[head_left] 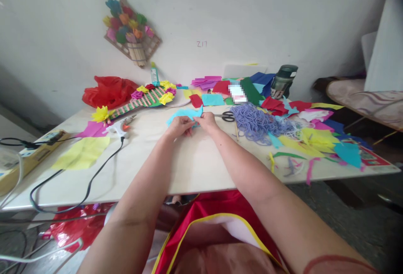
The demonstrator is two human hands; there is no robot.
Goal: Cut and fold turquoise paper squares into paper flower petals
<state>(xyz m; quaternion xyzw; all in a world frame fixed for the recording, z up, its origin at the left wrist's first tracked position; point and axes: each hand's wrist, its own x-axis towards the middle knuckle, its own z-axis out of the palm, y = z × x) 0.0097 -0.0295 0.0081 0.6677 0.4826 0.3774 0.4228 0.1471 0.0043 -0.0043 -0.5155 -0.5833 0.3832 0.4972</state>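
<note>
Folding blue paper (184, 115) at mid-bench (195, 169).
Left hand (180, 126) and right hand (208, 121) both pinch it; better to press each crease flat, keeping edges aligned, scissors (227, 116) beside.

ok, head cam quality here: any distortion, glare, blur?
Head view: wide-angle bending, table edge bows, arms stretched near the bottom; soft daylight, faint shadows, no strong glare; both hands on the blue paper reasonably sharp; one pixelated patch beyond the scissors; corners darken.
</note>
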